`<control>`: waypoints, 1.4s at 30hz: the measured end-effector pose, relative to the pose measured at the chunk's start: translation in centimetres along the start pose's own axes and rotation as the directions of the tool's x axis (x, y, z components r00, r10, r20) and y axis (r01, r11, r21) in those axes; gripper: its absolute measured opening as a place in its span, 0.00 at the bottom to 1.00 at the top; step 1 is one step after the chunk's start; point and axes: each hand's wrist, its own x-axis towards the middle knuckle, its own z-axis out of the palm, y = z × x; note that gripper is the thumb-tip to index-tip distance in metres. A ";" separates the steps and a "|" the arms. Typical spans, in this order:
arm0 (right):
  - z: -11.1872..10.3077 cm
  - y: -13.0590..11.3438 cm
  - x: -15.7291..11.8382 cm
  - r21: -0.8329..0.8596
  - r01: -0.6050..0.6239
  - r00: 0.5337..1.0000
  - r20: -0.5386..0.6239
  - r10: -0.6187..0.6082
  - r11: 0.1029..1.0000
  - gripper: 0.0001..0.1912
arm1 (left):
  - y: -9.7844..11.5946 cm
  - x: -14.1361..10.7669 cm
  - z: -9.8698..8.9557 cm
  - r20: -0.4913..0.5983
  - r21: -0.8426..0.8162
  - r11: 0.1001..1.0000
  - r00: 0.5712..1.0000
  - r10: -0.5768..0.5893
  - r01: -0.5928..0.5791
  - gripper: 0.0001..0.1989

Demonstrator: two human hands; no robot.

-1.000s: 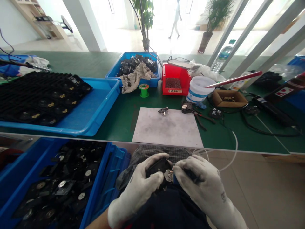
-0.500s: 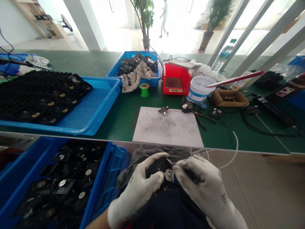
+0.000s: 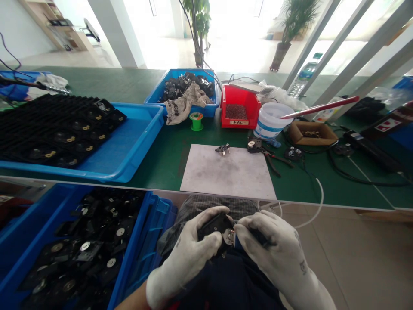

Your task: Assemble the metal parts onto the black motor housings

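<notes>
We sit at a long green-topped workbench (image 3: 161, 140) in a bright hall. Our left hand (image 3: 187, 254), in a white knit glove, is closed around a black plastic housing (image 3: 215, 225), held above our lap below the worktop's front edge, with a small silver metal bracket (image 3: 229, 237) showing at its near end. Our right hand (image 3: 274, 254), gloved the same, is closed on a dark blue-edged object (image 3: 254, 237), mostly hidden by the fingers and just beside the bracket. Checked grey fabric (image 3: 206, 206) lies beneath the hands. To our left, below the front edge, a blue plastic crate (image 3: 137, 241) holds heaped black round parts with silver centres (image 3: 84, 246).

Beyond the front edge, a pale grey rectangular sheet (image 3: 226, 172) carries a small black-and-metal part (image 3: 222, 149). Just past its far right corner lie a similar black part (image 3: 254, 145) and red-handled pliers (image 3: 274, 160). Toward the far edge stand a green spool (image 3: 196, 122), a red plastic bin (image 3: 239, 118), a white plastic bucket (image 3: 269, 129) and a shallow cardboard box (image 3: 311, 134). At the worktop's left, a wide blue tray (image 3: 138, 133) carries rows of black parts with brass-coloured pieces (image 3: 64, 133).
</notes>
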 end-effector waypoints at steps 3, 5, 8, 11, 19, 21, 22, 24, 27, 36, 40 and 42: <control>0.0 0.1 0.0 0.052 -0.051 0.999 0.016 0.050 0.997 0.08 | 0.0 0.0 0.0 0.002 -0.008 1.000 1.000 -0.004 0.004 0.25; 0.0 0.0 0.0 0.052 -0.051 0.999 0.011 0.051 0.997 0.09 | -0.1 0.0 0.0 0.004 -0.009 1.000 1.000 -0.002 0.002 0.25; 0.0 -0.1 0.0 0.041 -0.038 0.999 0.000 0.038 0.998 0.09 | -0.4 0.0 -0.2 0.021 -0.001 1.000 1.000 0.006 -0.006 0.24; 0.0 -0.1 -0.1 0.037 -0.037 0.999 0.004 0.037 0.999 0.09 | -0.5 -0.1 -0.4 0.024 0.025 0.999 0.999 0.028 -0.029 0.24; -0.1 0.0 -0.1 -0.012 0.010 1.000 0.004 -0.010 1.000 0.09 | -0.1 -0.2 -0.2 -0.003 0.086 0.995 0.999 0.049 -0.048 0.25; -0.2 -0.1 -0.1 -0.020 0.020 1.000 0.007 -0.019 1.000 0.10 | 0.0 -0.3 -0.2 -0.006 0.108 0.993 0.999 0.045 -0.044 0.25; -0.2 -0.2 0.0 -0.020 0.026 1.000 0.004 -0.026 0.999 0.10 | 0.0 -0.3 -0.2 -0.008 0.119 0.992 0.999 0.044 -0.043 0.25; -0.3 -0.3 0.0 -0.022 0.035 0.999 0.006 -0.035 0.999 0.10 | 0.0 -0.3 -0.1 -0.011 0.138 0.990 0.999 0.044 -0.042 0.25; -0.3 -0.3 0.1 -0.038 0.039 0.999 0.010 -0.039 0.999 0.10 | -0.1 -0.4 -0.2 -0.013 0.141 0.989 0.999 0.053 -0.050 0.24; -0.5 -0.2 -0.2 0.023 -0.011 1.000 0.026 0.010 1.000 0.09 | -0.3 -0.4 -0.3 0.015 0.074 0.996 0.999 0.052 -0.053 0.23; -0.5 -0.3 0.0 0.049 -0.030 0.999 0.017 0.029 0.998 0.09 | -0.3 -0.5 -0.2 0.020 0.063 0.997 0.998 0.052 -0.054 0.23; -0.4 -0.2 0.0 0.045 -0.037 0.999 0.019 0.036 0.998 0.09 | -0.2 -0.5 -0.2 0.017 0.076 0.996 0.999 0.046 -0.047 0.24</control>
